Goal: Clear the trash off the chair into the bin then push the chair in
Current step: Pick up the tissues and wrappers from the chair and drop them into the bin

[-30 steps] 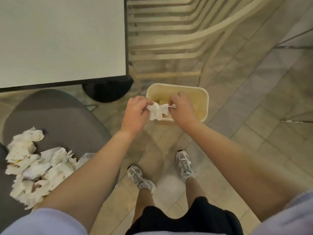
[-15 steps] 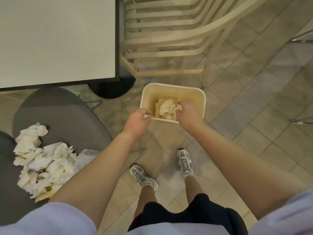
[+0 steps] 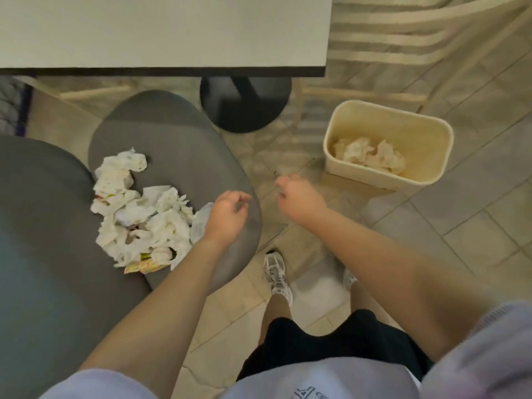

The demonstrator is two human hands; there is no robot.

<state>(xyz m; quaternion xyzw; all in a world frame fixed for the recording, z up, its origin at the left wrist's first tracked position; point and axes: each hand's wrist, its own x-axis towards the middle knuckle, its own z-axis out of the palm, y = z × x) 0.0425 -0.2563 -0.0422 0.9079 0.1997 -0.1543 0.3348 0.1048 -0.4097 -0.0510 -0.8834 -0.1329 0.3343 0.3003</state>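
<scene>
A pile of crumpled white tissues and wrappers (image 3: 138,210) lies on the grey chair seat (image 3: 178,133) at the left. My left hand (image 3: 227,216) hovers over the seat's right edge, just right of the pile, fingers loosely curled and holding nothing. My right hand (image 3: 298,197) is over the floor between the chair and the cream bin (image 3: 443,156), also holding nothing, fingers curled and blurred. Several crumpled tissues (image 3: 371,155) lie inside the bin.
A white table (image 3: 161,30) with a black round base (image 3: 244,105) stands beyond the chair. A cream slatted chair (image 3: 403,38) is at the top right. The grey chair back (image 3: 43,226) fills the left. My feet stand on the tiled floor (image 3: 475,197).
The tissue held over the bin was dropped into it. Both hands have pulled back from the bin toward the chair, and my view has swung left.
</scene>
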